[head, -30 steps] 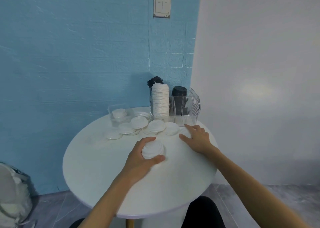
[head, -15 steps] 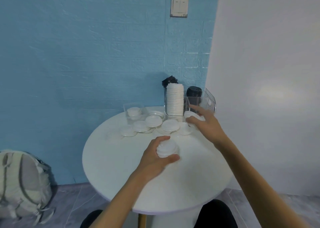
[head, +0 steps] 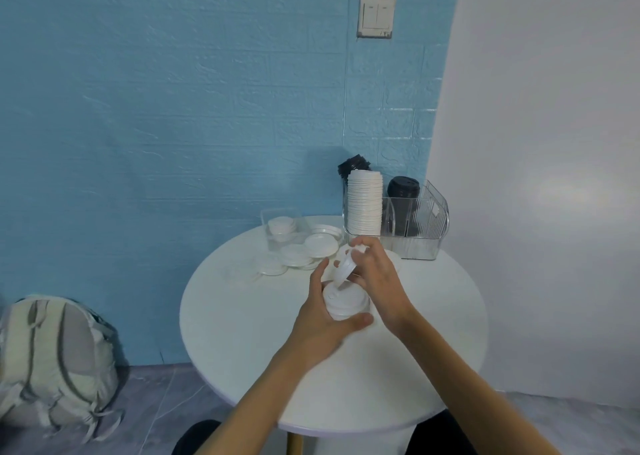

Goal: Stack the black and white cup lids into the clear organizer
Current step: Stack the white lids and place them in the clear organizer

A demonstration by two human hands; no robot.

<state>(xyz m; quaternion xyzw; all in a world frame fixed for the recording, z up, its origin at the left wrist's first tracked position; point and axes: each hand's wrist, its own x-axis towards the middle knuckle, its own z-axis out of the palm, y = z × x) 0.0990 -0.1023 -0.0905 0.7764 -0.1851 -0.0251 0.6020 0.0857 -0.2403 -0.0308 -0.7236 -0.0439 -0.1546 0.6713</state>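
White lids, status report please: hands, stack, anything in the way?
Left hand grips short lid stack. Right hand pinches one white lid, tilted above the stack. Clear organizer beyond, unobstructed; loose lids beside it.

Two bare forearms reach in from the bottom edge, with no sleeves, watch, rings or gloves on the left hand (head: 320, 319) or the right hand (head: 377, 278). Fingernails look short and unpainted (fine detail is blurred). Dark trousers (head: 197, 437), probably black, show at both knees beneath the arms.
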